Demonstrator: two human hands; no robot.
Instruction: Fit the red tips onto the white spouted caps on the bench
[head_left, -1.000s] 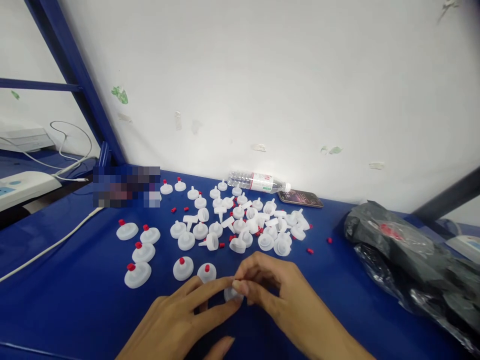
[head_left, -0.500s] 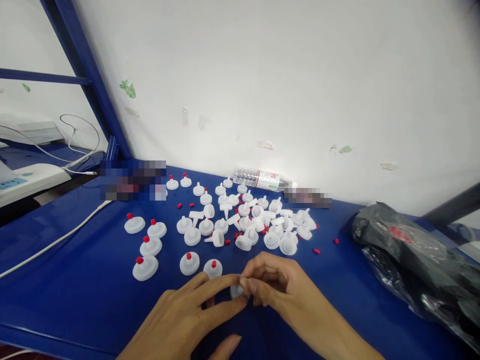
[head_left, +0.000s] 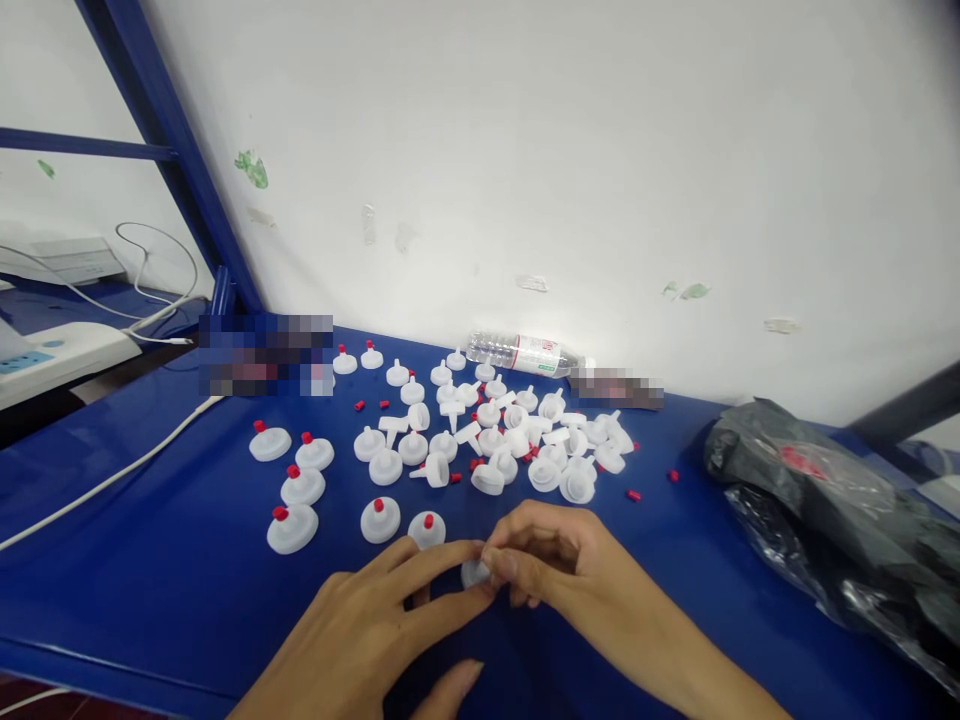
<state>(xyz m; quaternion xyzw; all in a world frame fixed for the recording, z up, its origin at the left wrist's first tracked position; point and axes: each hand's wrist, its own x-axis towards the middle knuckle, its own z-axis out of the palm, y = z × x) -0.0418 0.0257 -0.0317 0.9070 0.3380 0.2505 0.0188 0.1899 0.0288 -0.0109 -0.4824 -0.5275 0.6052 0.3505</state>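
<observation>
Low over the near part of the blue tabletop, my left hand steadies a white nozzle cap between two fingers, its thumb held apart. Fingertips of my right hand pinch together at the top of that same cap. They cover its tip, so what they pinch is hidden. Just beyond my left fingers stands a white nozzle cap with a red tip, and another red-tipped cap is left of it. Farther off, a loose pile of white nozzle caps without tips is mixed with small red tips.
Several red-tipped caps stand at the left, near a white cable. A clear plastic bottle lies along the wall. A black plastic bag takes up the right side. A power strip is at far left.
Both hands stay at the same cap with almost the same grip. The whole view has shifted very slightly; the caps and red tips keep their places.
</observation>
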